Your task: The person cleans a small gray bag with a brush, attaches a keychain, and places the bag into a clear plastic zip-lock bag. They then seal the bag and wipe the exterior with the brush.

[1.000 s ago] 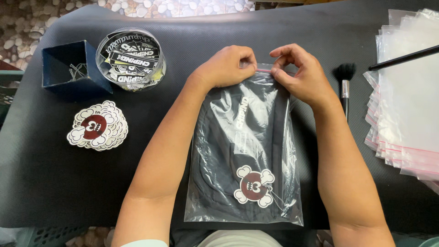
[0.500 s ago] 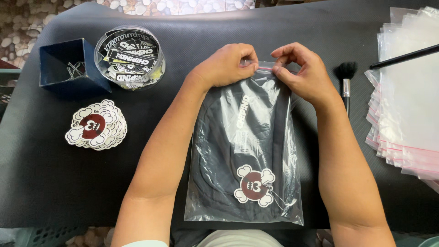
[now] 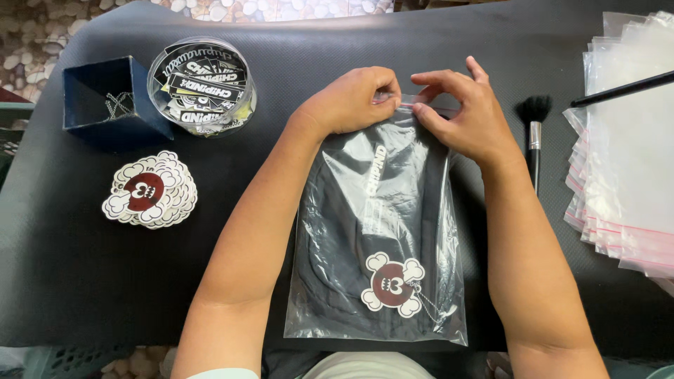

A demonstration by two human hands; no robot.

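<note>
Clear zip bag [image 3: 379, 231] is lying flat on the black table mat [image 3: 295, 42], centre of the view, long side running away from the person, w/ its sealing strip at the far end. Inside it a folded black garment [image 3: 351, 253] is showing through, w/ white lettering near the top, and a skull-and-bones sticker [image 3: 393, 284] in white and dark red is sitting near the bottom end, a thin chain just beside it.

Left hand [image 3: 351, 98] is curling over the bag's top edge, thumb and fingers pinching the strip. Right hand [image 3: 460, 112] is gripping the same strip just beside the left; fingertips of the 2 hands are nearly touching. Both forearms are lying along the bag's 2 sides.

Far left, a dark blue open box [image 3: 112, 105] is standing w/ a chain inside. Touching its right side is a round clear tub [image 3: 203, 84] full of black-and-white stickers. Nearer the person, a stack of skull stickers [image 3: 149, 191] is resting on the mat, well apart from the bag. On the right, a black makeup-type brush [image 3: 533, 133] is lying near the right wrist, and a pile of empty clear bags [image 3: 625, 140] is sitting at the right edge w/ a thin black rod [image 3: 621, 89] across it.
</note>
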